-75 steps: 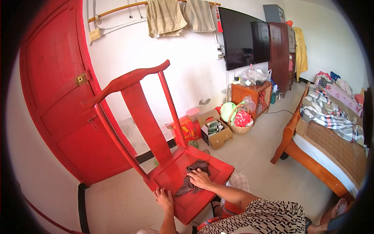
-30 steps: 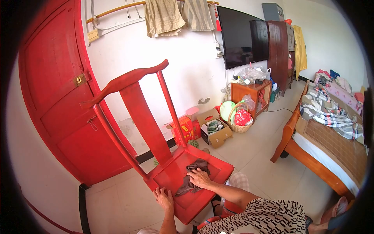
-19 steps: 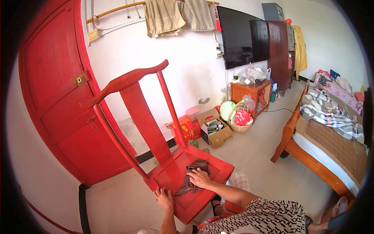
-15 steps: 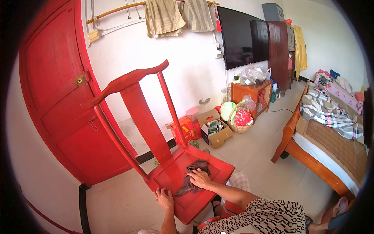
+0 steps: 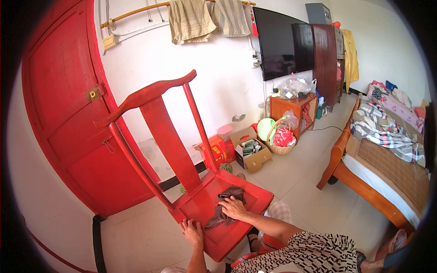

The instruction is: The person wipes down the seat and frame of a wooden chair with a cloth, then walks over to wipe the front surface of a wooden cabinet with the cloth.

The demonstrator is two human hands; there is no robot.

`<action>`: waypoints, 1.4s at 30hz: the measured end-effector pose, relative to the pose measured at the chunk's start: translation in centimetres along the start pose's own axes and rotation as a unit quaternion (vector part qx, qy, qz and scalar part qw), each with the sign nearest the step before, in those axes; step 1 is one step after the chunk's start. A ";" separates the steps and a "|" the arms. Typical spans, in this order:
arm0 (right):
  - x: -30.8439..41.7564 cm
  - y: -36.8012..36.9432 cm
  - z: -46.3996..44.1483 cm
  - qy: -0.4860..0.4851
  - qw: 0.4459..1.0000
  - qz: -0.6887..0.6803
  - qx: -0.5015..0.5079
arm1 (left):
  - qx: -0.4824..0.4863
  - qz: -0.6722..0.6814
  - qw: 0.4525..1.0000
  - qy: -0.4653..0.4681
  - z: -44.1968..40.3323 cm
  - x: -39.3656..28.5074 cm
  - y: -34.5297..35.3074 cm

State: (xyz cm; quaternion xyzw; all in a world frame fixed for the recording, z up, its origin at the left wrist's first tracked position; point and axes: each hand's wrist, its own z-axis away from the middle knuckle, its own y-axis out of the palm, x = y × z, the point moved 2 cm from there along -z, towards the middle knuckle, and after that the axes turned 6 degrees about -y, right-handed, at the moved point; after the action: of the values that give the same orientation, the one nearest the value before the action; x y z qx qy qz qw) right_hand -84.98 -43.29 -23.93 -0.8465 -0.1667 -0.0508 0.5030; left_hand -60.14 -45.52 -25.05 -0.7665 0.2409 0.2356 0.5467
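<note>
A red wooden chair (image 5: 169,143) with a tall curved-top back stands in front of me. On its seat lies a crumpled dark grey-brown cloth (image 5: 218,219). My right hand (image 5: 233,208) presses down on the cloth, fingers bent over it and part of the fabric bunched ahead of them. At the seat's near left edge, my left hand (image 5: 192,231) grips the chair frame with curled fingers. The underside of the seat is hidden.
Beyond the chair are a red box (image 5: 217,152), an open cardboard box (image 5: 255,158) and a wicker basket (image 5: 281,149). A wooden bed (image 5: 339,157) stands at right, a red door (image 5: 68,113) at left. A television (image 5: 287,48) hangs on the wall.
</note>
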 end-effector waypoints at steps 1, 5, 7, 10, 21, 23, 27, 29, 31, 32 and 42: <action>0.0 0.0 0.0 0.000 1.000 0.000 0.000 | 0.000 0.000 1.000 0.000 0.0 0.0 0.0; -0.1 0.1 0.0 0.000 1.000 -0.002 0.000 | -0.002 0.001 1.000 0.007 0.0 -0.1 -0.1; -0.1 0.0 0.0 -0.004 1.000 0.001 -0.004 | -0.006 0.001 1.000 0.011 0.1 -0.2 -0.2; -0.1 0.0 0.0 -0.006 1.000 0.001 -0.005 | -0.011 0.002 1.000 0.016 0.2 -0.3 -0.3; 0.0 0.1 0.0 -0.003 1.000 0.002 -0.011 | -0.006 0.008 1.000 0.008 0.1 -0.3 -0.4; -0.2 0.1 0.0 -0.001 1.000 0.001 -0.006 | -0.008 0.009 1.000 0.008 0.1 -0.2 -0.2; 0.2 -0.7 -0.1 -0.001 1.000 -0.012 0.002 | -0.016 0.012 1.000 0.018 0.1 0.0 -0.1; 0.3 -0.7 0.1 -0.002 1.000 -0.013 -0.008 | -0.006 0.020 1.000 0.017 0.0 -0.1 -0.2; 0.1 -0.4 0.1 -0.006 1.000 -0.017 -0.010 | -0.004 0.023 1.000 0.020 0.0 -0.1 -0.3; 0.0 -0.2 0.1 -0.009 1.000 -0.020 -0.011 | -0.007 0.023 0.999 0.023 0.0 0.0 -0.2; -0.2 0.2 0.0 0.003 1.000 -0.020 0.019 | -0.037 0.002 0.999 0.031 0.1 -0.2 -0.1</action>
State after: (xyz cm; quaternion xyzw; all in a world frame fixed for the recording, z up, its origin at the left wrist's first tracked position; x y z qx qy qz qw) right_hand -85.12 -43.43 -24.21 -0.8332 -0.1826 -0.0600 0.5185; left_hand -60.24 -45.35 -24.90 -0.7925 0.2509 0.2213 0.5099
